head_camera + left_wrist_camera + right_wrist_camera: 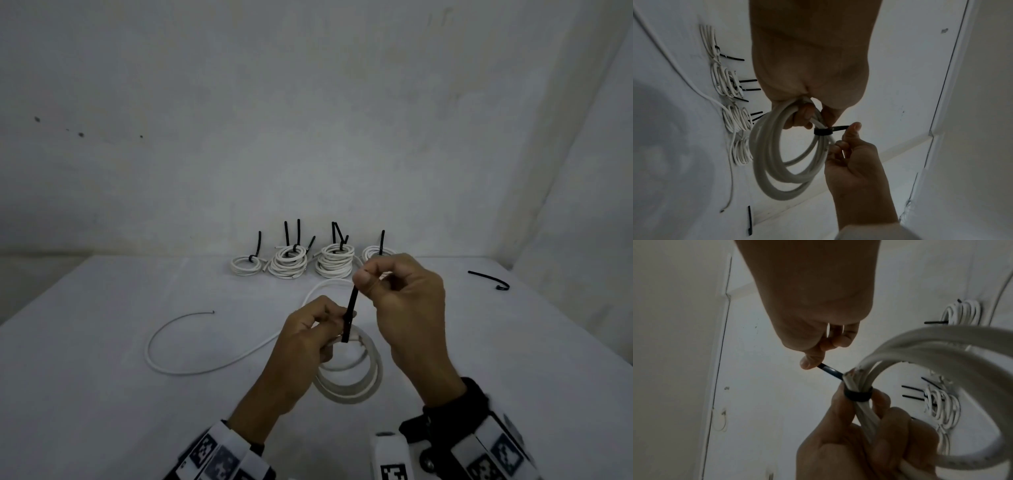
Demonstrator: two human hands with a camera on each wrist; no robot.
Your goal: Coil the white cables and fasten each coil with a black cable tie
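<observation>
Here the left hand (pixel 305 339) is gripping the white coil (pixel 352 380) just above the worktop (pixel 102 394), fingers curled round the bunched strands. The right hand (pixel 400 301) is pinching the tail of the black tie (pixel 350 315), already looped round them. Pulling straight along the tail while holding the bunch firm should cinch it snugly. Farther back, 4 tied coils (pixel 291 262) are sitting in a row.

We find no readable words, numbers or brand names in any view. The only signs we see are black-and-white square code markers on the wrist bands (pixel 219 455) at the bottom edge of the head view, and they carry no legible characters.
</observation>
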